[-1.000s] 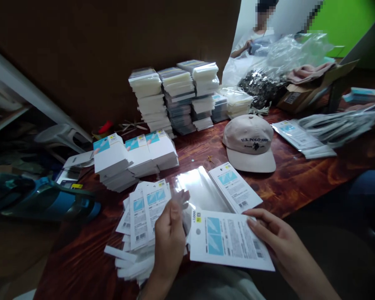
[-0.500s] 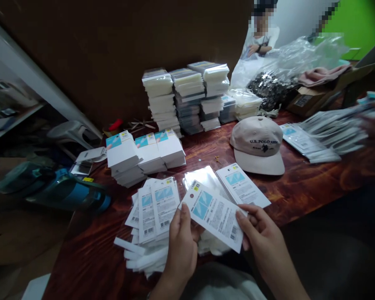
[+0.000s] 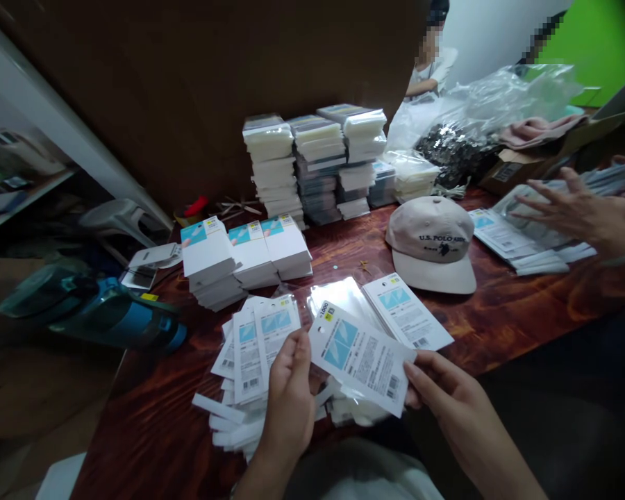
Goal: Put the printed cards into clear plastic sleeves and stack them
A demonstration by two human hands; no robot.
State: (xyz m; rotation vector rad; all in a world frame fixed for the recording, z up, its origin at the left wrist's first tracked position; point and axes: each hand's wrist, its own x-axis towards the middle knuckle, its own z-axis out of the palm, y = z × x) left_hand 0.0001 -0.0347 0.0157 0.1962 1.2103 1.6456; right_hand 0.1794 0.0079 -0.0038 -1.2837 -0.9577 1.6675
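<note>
While both hands pinch it, the white printed card with pale blue panels and a barcode hangs tilted just above the near edge of the reddish-brown wooden table. The left hand closes thumb and fingers on its 9 o'clock edge; the right hand grips the 3 o'clock corner beside the barcode, fingers curled narrow.

Judging by this, the step in hand is bringing one card to a clear plastic sleeve, which lies flat on the table at 12 o'clock from the card (glare hides its mouth). The next move would call for one hand to free itself and open that sleeve while the other keeps the card square.

At 9 o'clock a fanned heap of matching white cards spreads on the wood; at 1 o'clock lies another single card. Farther out, neat blocks of cards sit at 11 o'clock, tall stacks of sleeved packs at 12 o'clock, and a beige cap at 1 o'clock. Another person's hand rests spread on more packs at 2 o'clock.
</note>
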